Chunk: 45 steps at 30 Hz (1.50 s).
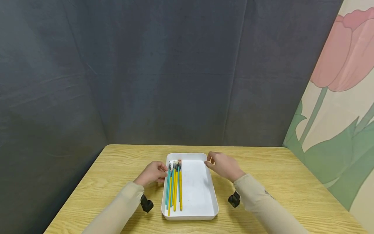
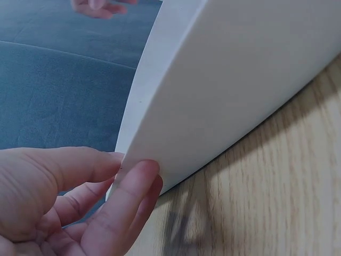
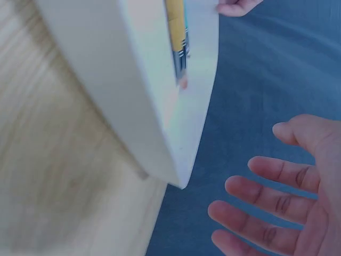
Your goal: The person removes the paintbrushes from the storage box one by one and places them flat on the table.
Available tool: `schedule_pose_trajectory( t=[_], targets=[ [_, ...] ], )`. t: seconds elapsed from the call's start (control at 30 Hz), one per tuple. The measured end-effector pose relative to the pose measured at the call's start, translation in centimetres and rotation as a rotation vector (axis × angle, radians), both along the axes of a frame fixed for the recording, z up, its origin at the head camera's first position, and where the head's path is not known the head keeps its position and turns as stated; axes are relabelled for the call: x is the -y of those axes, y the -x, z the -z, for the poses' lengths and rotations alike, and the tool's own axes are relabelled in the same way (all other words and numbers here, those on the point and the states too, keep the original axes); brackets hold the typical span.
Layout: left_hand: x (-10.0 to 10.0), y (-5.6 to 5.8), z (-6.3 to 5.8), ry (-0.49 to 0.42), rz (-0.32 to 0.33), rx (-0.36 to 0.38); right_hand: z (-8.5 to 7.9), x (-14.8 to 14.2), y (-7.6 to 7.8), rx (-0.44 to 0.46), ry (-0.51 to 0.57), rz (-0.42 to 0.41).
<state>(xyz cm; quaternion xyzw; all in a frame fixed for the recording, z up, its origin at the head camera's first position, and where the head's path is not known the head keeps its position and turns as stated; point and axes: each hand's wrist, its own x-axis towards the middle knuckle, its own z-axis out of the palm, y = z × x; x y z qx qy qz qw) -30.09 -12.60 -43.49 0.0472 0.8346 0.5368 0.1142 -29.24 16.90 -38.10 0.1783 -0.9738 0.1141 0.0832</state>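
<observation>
A white rectangular tray lies on the wooden table, its long sides running away from me. Several paintbrushes with teal and yellow handles lie lengthwise along its left side, bristles at the far end. My left hand is at the tray's left rim; in the left wrist view its thumb and curled fingers pinch the edge, fingertips against the outer wall. At the far right corner is my right hand. The right wrist view shows that hand's fingers spread and apart from the tray.
The light wooden table extends on both sides of the tray. A dark grey curtain hangs behind and at the left. Tulips are painted on the wall at the right. Each wrist carries a small black camera.
</observation>
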Motion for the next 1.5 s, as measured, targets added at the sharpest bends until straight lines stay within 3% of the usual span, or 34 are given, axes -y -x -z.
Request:
schedule_pose_trajectory(
  t=[0.13,0.3,0.5,0.63,0.83,1.17,1.5],
  targets=[
    [-0.1,0.0,0.1,0.000,-0.008,0.005,-1.2,1.3,0.3,0.012,-0.001,-0.028],
    [-0.1,0.0,0.1,0.006,-0.014,0.003,-2.3,3.2,0.8,0.096,0.075,-0.040],
    [-0.2,-0.1,0.0,0.005,-0.011,-0.004,-2.4,5.1,1.6,0.342,0.363,-0.077],
    [-0.3,-0.1,0.0,0.003,-0.009,-0.001,-1.7,6.3,2.2,0.519,0.550,-0.055],
    [-0.3,-0.1,-0.1,-0.004,-0.015,0.004,-0.1,7.8,2.9,0.675,0.734,-0.012],
    [-0.3,-0.3,-0.3,0.000,-0.017,0.017,2.7,9.3,3.2,0.755,0.773,0.141],
    [-0.4,0.2,0.1,0.005,-0.026,0.018,4.1,10.1,3.6,0.764,0.759,0.205]
  ],
)
